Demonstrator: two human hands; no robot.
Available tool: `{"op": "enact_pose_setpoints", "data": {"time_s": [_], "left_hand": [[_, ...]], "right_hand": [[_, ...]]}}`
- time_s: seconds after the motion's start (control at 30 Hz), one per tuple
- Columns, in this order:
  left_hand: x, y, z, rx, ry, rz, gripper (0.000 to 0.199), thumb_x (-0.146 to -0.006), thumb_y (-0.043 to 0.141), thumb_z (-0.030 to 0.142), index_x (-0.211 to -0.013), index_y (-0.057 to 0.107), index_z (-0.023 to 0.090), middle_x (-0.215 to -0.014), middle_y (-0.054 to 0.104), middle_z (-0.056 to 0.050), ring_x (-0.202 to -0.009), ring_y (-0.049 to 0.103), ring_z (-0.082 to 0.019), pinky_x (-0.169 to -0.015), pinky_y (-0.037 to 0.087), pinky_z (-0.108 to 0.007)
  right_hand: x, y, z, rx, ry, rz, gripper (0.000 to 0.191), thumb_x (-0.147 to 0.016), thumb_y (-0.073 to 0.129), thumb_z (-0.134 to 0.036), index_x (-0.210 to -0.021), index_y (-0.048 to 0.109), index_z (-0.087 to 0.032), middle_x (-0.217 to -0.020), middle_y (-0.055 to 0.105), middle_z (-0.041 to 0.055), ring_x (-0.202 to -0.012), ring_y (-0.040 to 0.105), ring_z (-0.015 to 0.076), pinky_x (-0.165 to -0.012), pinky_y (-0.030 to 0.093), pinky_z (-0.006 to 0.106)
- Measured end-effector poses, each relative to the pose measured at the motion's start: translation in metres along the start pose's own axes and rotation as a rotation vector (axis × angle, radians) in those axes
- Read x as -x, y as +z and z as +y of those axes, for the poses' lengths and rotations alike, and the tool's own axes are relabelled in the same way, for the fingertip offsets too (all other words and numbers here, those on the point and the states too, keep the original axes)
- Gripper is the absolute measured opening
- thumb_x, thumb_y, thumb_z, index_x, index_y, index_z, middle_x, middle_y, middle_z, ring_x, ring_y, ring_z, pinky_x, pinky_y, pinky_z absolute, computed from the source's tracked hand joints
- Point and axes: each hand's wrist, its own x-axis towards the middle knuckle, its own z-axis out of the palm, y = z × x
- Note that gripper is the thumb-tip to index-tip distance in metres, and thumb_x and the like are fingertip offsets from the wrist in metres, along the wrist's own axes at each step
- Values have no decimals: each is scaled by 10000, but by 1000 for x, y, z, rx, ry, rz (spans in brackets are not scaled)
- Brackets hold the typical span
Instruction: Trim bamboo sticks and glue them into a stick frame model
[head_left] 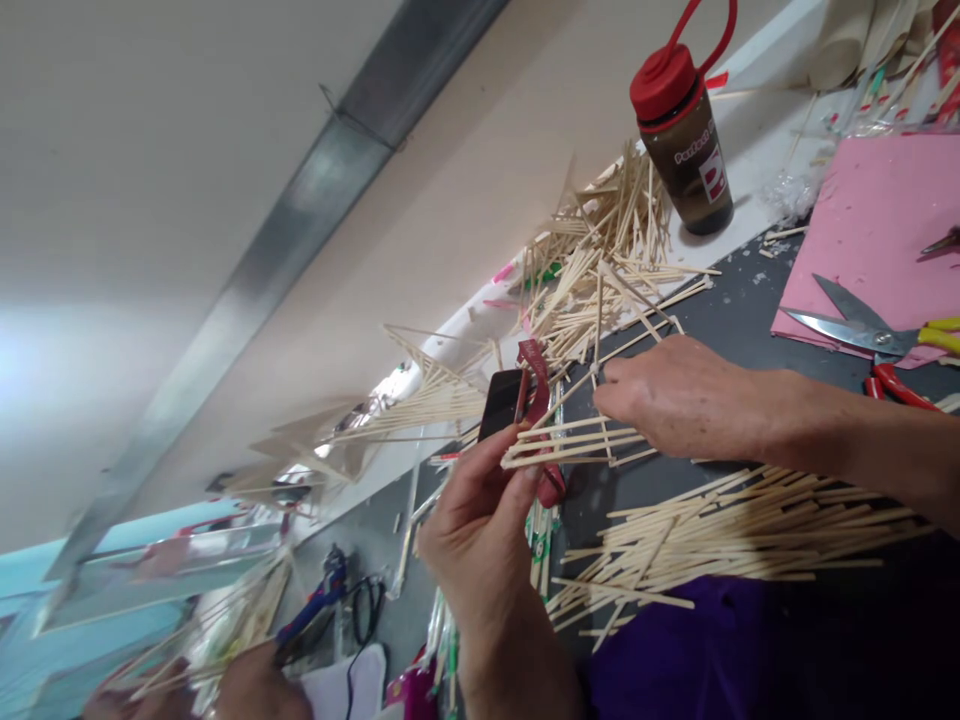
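Note:
A frame of thin wooden sticks (570, 437) is held up in front of me, with several sticks joined into an angular shape. My left hand (484, 530) pinches its near left corner between thumb and fingers. At the frame's right side, my right hand (667, 395) is closed with its fingertips on a stick; the sticks behind the hand are hidden. Below the frame, a spread of loose wooden sticks (720, 530) lies on the dark table (739, 310). A dark red strap (534, 380) and a black phone-like object (501, 400) lie just behind my left hand.
A larger heap of sticks (622, 220) leans against the wall beside a red-capped bottle (686, 150). Scissors (874, 325) rest partly on pink sheets (885, 220) at the right. At lower left, a blue glue gun (319, 600) stands near another person's hands (259, 685).

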Motion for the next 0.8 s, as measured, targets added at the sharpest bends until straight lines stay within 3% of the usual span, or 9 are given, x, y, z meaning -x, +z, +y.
{"op": "enact_pose_setpoints", "data": {"time_s": [0.43, 0.6, 0.8], "left_hand": [[-1, 1, 2, 21, -3, -10, 258, -693, 811, 177, -935, 802, 263, -794, 772, 6, -481, 599, -58, -473, 513, -162], [-2, 1, 1, -12, -3, 30, 252, -672, 828, 196, -916, 803, 253, -838, 780, -1, -545, 626, -70, -510, 520, -163], [-5, 1, -5, -38, 6, 47, 277, -655, 836, 223, -928, 801, 255, -860, 786, -3, -631, 682, -116, -570, 563, -217]], "right_hand": [[-1, 3, 1, -27, -25, -20, 231, -935, 495, -141, -932, 725, -153, -932, 711, 96, -735, 604, 139, -605, 364, 253], [-2, 5, 1, 103, -6, -15, 289, -902, 476, -55, -1018, 732, -123, -1030, 712, 141, -836, 629, 185, -604, 326, 288], [-3, 10, 6, 101, -14, -3, 271, -912, 474, -66, -996, 729, -104, -994, 708, 151, -852, 619, 192, -634, 328, 299]]}}
